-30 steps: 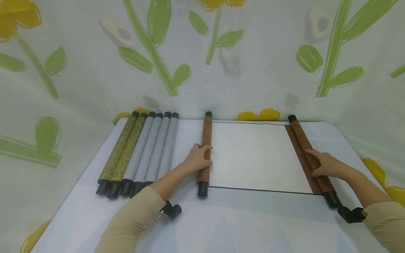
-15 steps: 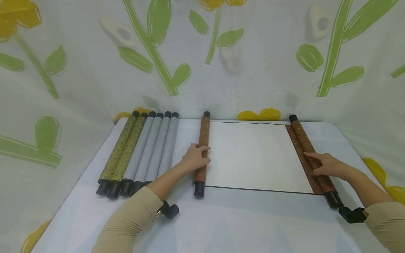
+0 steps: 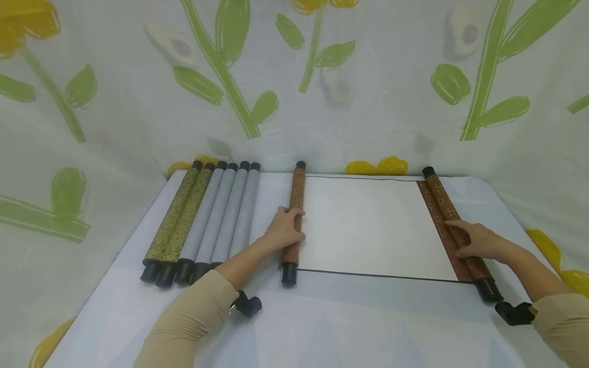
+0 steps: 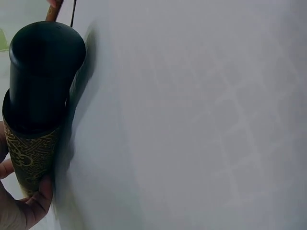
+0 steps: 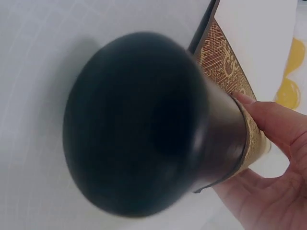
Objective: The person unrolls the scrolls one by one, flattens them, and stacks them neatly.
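Note:
A hanging scroll lies partly unrolled across the table, its blank white paper (image 3: pixel 363 225) spread between two brown patterned rolls with black end knobs. My left hand (image 3: pixel 281 229) grips the left roll (image 3: pixel 298 186) around its middle, fingers over the far side and thumb nearer me. On the right roll (image 3: pixel 439 197), my right hand (image 3: pixel 478 243) holds on below the middle, with a brown border strip (image 3: pixel 432 214) alongside. The left wrist view shows a black knob (image 4: pixel 48 52) with fingers curled behind it. Another knob (image 5: pixel 139 124) fills much of the right wrist view.
Left of the scroll, several rolled scrolls lie side by side: green-yellow patterned ones (image 3: pixel 177 220) and pale grey ones (image 3: pixel 227 214). The white table (image 3: pixel 368 322) meets a flower-printed curtain (image 3: pixel 391 112) at its back edge. Black wrist cameras extend from both sleeves.
The left roll has shifted slightly left with my left hand, and the right roll slightly right with my right hand. The white stretch between them is a little wider.

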Demonstrator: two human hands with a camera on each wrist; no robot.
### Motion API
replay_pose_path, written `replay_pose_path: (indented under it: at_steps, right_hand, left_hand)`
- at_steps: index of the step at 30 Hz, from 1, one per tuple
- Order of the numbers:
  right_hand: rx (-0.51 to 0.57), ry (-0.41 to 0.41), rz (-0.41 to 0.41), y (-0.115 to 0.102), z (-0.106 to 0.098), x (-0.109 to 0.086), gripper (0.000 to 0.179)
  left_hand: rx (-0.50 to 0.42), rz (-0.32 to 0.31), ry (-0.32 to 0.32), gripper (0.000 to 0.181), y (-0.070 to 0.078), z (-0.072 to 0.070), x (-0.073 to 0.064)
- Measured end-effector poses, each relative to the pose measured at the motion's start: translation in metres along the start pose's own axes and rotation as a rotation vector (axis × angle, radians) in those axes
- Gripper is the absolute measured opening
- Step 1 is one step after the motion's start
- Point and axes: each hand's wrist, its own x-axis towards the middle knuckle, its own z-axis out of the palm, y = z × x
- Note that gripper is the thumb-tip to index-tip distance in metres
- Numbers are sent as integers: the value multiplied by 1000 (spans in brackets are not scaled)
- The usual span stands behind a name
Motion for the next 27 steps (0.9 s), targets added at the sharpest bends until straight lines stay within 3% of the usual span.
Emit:
replay_pose_path:
  at_steps: [11,27]
  right_hand:
    - [4,-11,28,12,-4,-7,82]
    - [1,-11,40,23,-6,-9,82]
  left_hand:
    - [-46,-5,-37,56,7,7,4]
    - [30,-9,-19,47,8,6,5]
